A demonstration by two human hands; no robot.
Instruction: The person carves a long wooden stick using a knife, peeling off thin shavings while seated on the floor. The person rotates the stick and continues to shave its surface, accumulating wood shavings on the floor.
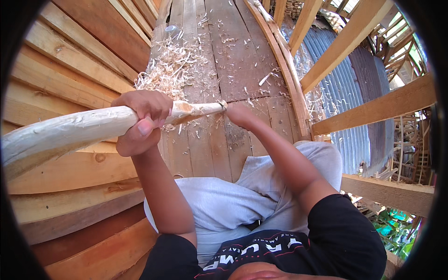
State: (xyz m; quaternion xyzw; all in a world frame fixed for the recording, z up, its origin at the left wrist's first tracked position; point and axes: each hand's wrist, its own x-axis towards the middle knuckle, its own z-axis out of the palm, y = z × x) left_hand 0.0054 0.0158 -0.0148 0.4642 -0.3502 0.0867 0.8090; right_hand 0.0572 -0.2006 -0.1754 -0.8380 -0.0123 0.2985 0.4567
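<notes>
Corrugated metal sheets (344, 86) beyond wooden rails (373, 109)

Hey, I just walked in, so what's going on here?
A person is sitting with bent legs on a plank floor, handling a long pale pole. The left hand is wrapped around the pole, while the right hand is at its narrow end; whether that hand holds anything else can't be made out. The thicker part runs out to the left edge of the view. Curly wood shavings are heaped and scattered on the floor beyond the hands.
</notes>
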